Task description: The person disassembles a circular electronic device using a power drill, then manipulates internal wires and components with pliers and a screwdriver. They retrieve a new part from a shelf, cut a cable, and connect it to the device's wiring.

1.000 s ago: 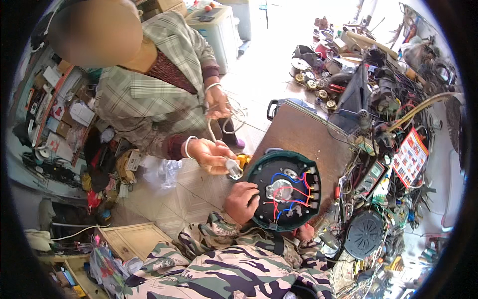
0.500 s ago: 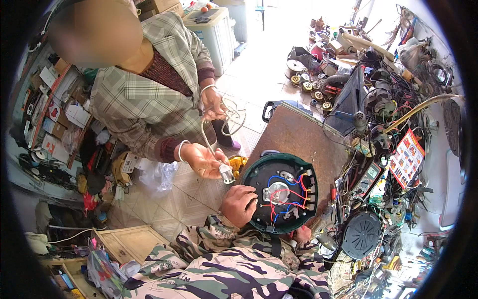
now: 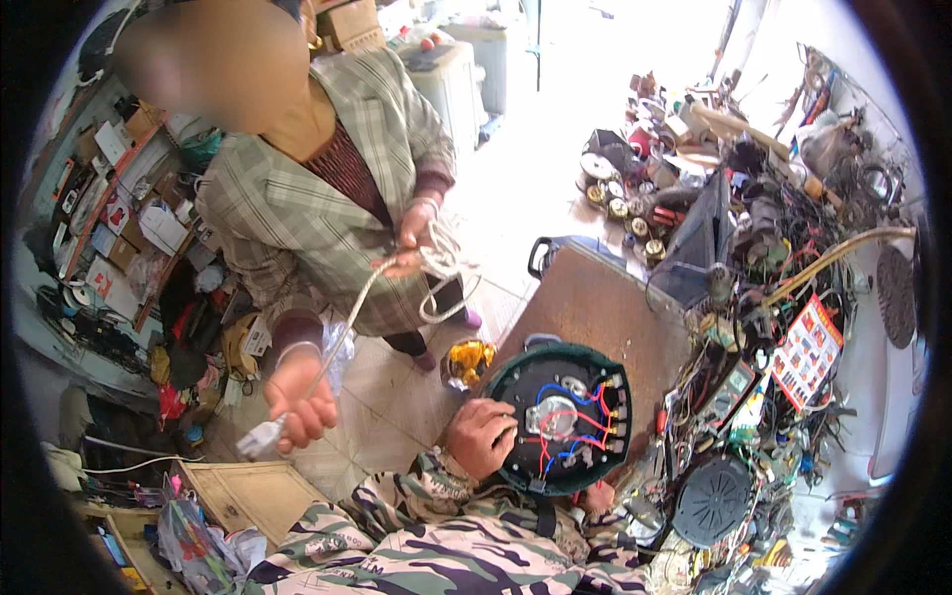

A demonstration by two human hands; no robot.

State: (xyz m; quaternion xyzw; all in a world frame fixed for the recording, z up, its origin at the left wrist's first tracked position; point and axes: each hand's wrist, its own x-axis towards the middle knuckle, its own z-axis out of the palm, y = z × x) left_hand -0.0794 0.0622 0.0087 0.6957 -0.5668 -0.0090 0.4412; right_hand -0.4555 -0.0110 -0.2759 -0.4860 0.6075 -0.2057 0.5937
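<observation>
A: Item 1?
B: Round green-black housing (image 3: 535, 385), lying open side up, overlapping the near end of the desk's (image 3: 585, 297) left edge, showing red and blue wires and 1 metal disc (image 3: 552, 418).
A: Left hand (image 3: 481, 437)?
B: Resting against the housing's left rim, fingers curling, bunching together; whether they are pinching the rim, I cannot tell.
A: Right hand (image 3: 598, 497)?
B: Showing partly at the housing's near edge; finger state, cannot tell.
A: Surroundings?
B: 1 co-worker (image 3: 327, 188), standing beyond the desk's left edge, holding 1 pale cord (image 3: 442, 260) and its plug (image 3: 261, 438). 1 meter (image 3: 735, 384) is lying beyond the right edge.
</observation>
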